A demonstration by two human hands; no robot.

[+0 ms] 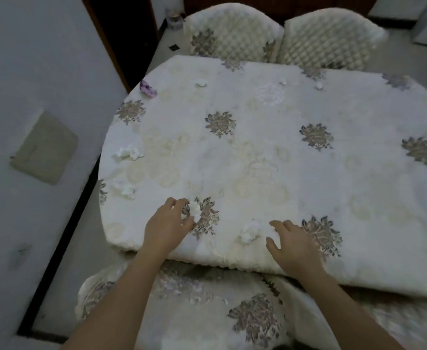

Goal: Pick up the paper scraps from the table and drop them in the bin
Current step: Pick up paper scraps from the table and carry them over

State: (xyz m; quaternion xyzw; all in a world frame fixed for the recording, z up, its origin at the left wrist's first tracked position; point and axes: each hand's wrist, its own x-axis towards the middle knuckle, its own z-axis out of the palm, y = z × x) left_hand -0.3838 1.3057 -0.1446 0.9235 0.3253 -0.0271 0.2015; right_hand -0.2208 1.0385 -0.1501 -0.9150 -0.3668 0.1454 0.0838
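Left hand: I am closing the left hand [168,223] on a white paper scrap [194,207] at lower centre-left of the frame; thumb and fingers are pinching it from both sides, the scrap still touching the cloth.
Right hand: I am holding the right hand [294,245] open, fingers spread, palm down, just right of a second scrap [250,231], gripping nothing; I judge it is staged for the next pick.
Bench: the cloth-covered bench [270,157] is carrying the remaining scraps.
Left-edge scraps: two [128,153] [126,189] are lying near the left rim.
Far scraps: small ones [201,82] [318,85] are sitting near the upper edge, well apart from both hands.
Purple scrap: one [148,88] is resting at the upper-left corner.
Bin: not in view; I cannot tell where it stands.
Progress: early, most scraps are still waiting.
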